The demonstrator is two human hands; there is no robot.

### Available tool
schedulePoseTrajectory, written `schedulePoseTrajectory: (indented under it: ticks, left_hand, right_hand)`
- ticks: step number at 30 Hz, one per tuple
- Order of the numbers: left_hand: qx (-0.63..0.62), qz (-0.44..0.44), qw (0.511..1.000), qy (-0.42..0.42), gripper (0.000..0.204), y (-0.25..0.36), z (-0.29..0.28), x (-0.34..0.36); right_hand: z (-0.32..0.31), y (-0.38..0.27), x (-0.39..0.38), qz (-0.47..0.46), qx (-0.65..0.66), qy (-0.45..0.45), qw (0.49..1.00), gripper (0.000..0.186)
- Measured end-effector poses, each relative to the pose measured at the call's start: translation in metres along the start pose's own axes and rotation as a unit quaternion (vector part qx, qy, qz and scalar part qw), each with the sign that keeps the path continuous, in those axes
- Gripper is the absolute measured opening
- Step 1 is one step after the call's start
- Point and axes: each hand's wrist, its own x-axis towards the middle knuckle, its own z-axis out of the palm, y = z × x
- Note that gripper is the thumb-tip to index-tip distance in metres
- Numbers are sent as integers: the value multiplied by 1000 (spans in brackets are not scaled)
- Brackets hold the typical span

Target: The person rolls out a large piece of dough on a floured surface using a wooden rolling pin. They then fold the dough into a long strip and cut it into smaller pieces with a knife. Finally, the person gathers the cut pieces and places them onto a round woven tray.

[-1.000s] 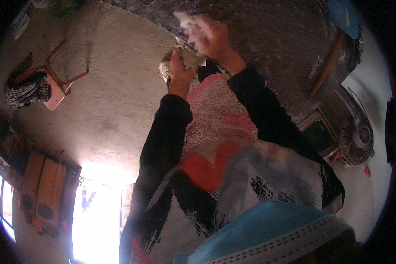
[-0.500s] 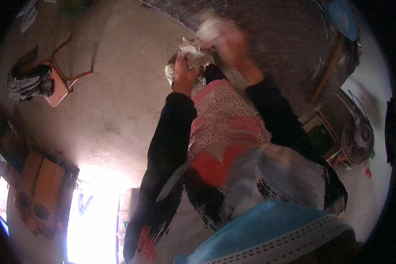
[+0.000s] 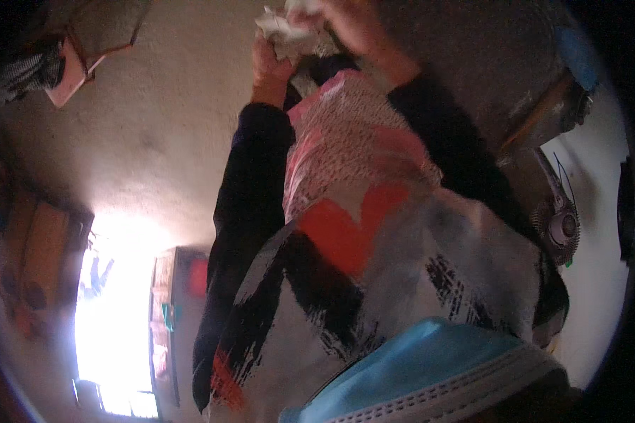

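At the top edge of the picture, a crumpled off-white piece (image 3: 282, 32), thin and ragged-edged, is held in my left hand (image 3: 268, 67). Whether it is cloth or paper I cannot make out. My right hand (image 3: 356, 28) reaches in beside it, its bent fingers blurred and partly cut off by the edge. Something whitish shows at those fingers, too smeared to name. Both hands are over the far end of my lap, beyond the pink patterned cloth (image 3: 360, 120).
A pinkish chair (image 3: 70, 74) with a checked cloth (image 3: 32, 67) on it stands on the floor at the far left. A fan (image 3: 563, 224) is by the wall at the right. Below left, a bright doorway (image 3: 113, 310) opens beside a shelf (image 3: 162, 310). A blue mask (image 3: 416, 366) fills the bottom.
The view has shifted, so the hands, chair and fan sit higher in the picture. My right hand has come in closer to the crumpled piece; my left hand still holds it.
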Motion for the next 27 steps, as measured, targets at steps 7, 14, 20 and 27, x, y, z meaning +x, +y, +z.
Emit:
schedulePoseTrajectory:
  ticks: [7, 14, 20, 27]
  left_hand:
    - [-95, 67, 975, 191, 45, 65, 3, -42]
    - [-389, 111, 876, 263, 46, 89, -8, -119]
    - [-443, 138, 826, 321, 41, 62, -6, -192]
    - [-509, 114, 806, 281, 37, 25, 6, -189]
  right_hand:
    - [-59, -54, 74, -93, -145, 8, 985, 33]
    - [-10, -49, 48, 16, 11, -55, 998, 30]
    - [35, -25, 36, 93, -106, -230, 963, 16]
    - [22, 12, 39, 145, 8, -258, 955, 19]
